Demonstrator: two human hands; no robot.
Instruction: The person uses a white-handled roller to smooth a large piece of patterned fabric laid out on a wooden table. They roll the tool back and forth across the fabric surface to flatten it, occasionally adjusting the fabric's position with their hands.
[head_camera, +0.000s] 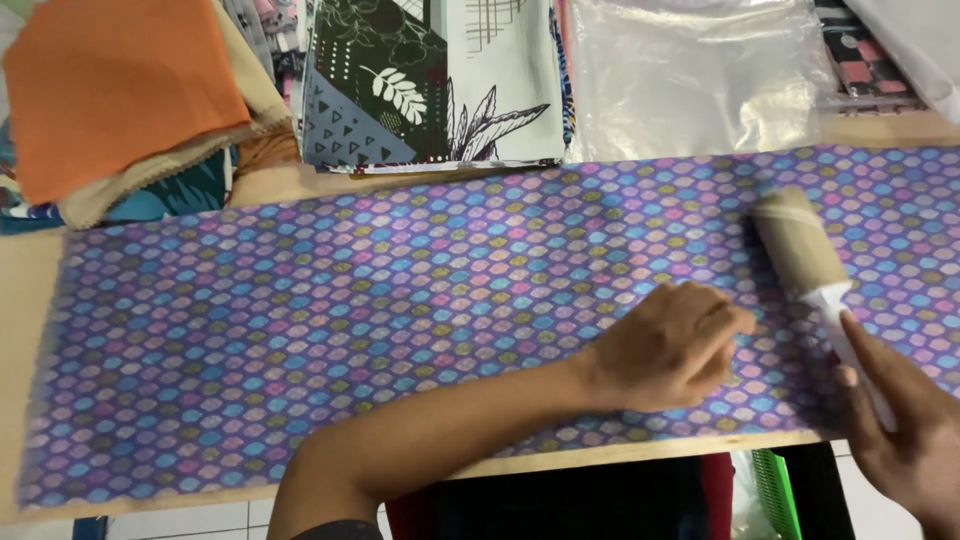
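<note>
A long purple cloth (330, 300) with a small blue, pink and yellow diamond print lies flat across a pale wooden table (30, 275). My left hand (672, 345) rests on it near the front edge, palm down, fingers curled loosely, holding nothing. My right hand (905, 430) grips the white handle of a lint roller (800, 245). The roller's tan drum lies on the cloth at the right, pointing away from me.
Folded orange and beige cloths (120, 90) are stacked at the back left. A folded cloth with a leaf and triangle print (430, 80) lies at the back centre, clear plastic bags (690, 75) to its right. A green basket (772, 492) shows below the table edge.
</note>
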